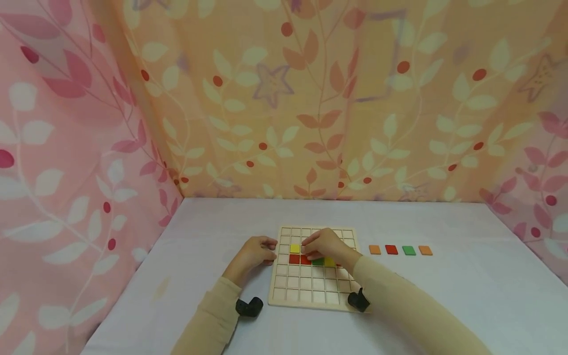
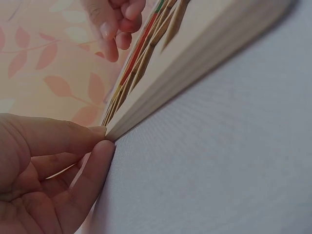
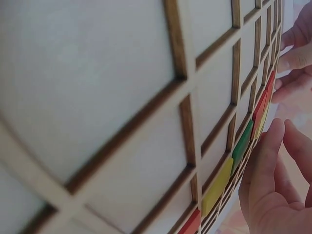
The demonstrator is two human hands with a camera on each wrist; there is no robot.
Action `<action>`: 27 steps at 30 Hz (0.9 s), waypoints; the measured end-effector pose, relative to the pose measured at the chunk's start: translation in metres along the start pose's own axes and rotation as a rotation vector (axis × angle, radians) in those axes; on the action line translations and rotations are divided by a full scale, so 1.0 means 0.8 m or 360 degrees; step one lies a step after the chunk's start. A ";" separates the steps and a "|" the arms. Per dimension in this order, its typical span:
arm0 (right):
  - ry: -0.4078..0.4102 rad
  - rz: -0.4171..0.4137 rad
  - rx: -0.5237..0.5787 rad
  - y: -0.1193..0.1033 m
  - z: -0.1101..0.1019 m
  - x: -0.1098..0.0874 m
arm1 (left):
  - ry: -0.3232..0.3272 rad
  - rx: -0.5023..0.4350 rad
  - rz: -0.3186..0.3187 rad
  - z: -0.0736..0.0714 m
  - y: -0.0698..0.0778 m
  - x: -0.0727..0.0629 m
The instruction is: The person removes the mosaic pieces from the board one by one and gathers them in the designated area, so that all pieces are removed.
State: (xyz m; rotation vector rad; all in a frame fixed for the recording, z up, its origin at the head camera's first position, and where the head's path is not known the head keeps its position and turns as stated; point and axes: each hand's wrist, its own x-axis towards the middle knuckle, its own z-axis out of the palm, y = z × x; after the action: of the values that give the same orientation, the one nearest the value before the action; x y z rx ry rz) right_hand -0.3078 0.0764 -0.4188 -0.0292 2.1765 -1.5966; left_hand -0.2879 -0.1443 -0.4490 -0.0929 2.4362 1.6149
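A square wooden grid board [image 1: 293, 296] lies on the table. My left hand [image 1: 255, 254] pinches its left edge; in the left wrist view the thumb [image 2: 63, 136] and a finger meet at that edge. My right hand [image 1: 330, 246] hovers over the board's middle. Its thumb and forefinger stand slightly apart in the right wrist view, with no tile visible between them. Just left of those fingers lies a yellow tile [image 1: 295, 248]. Below it runs a row: a red tile [image 1: 294, 259], another red, a green tile [image 3: 242, 146], a yellow one [image 3: 217, 187] and a red one [image 3: 191, 223], partly covered in the head view.
Right of the board a loose row lies on the white tablecloth [image 1: 443, 296]: an orange tile [image 1: 374, 249], a red tile [image 1: 391, 249], a green tile [image 1: 408, 250] and another orange tile [image 1: 425, 250]. Patterned cloth [image 1: 275, 123] hangs behind and at both sides.
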 end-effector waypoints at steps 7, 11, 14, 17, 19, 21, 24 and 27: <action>-0.0025 0.0001 0.0011 -0.002 0.004 0.000 | -0.0002 -0.0007 -0.0001 -0.001 -0.006 -0.001; -0.0029 -0.0004 0.0023 -0.003 0.004 0.003 | -0.0005 -0.0022 0.0004 0.000 -0.008 0.001; -0.0040 -0.0003 0.0037 -0.002 0.004 0.006 | 0.0001 -0.0043 0.0013 0.001 -0.006 0.002; -0.0047 0.0005 0.0048 -0.001 0.004 0.008 | 0.0000 -0.0050 0.0018 0.001 -0.004 0.001; -0.0051 0.0005 0.0059 -0.001 0.005 0.008 | -0.0005 -0.0059 0.0013 0.001 -0.004 0.001; -0.0047 0.0005 0.0062 0.000 0.006 0.009 | -0.0007 -0.0048 0.0007 0.001 -0.004 0.000; -0.0040 -0.0002 0.0053 0.000 0.007 0.010 | -0.0010 -0.0041 -0.0001 0.002 -0.004 0.000; -0.0038 -0.0013 0.0030 0.000 0.008 0.011 | -0.0007 -0.0030 0.0000 0.002 -0.005 0.000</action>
State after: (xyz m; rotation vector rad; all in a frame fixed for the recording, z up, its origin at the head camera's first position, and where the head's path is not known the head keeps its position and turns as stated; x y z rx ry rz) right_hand -0.3138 0.0686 -0.4236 -0.0516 2.1458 -1.6126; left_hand -0.2873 -0.1440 -0.4531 -0.0920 2.4179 1.6368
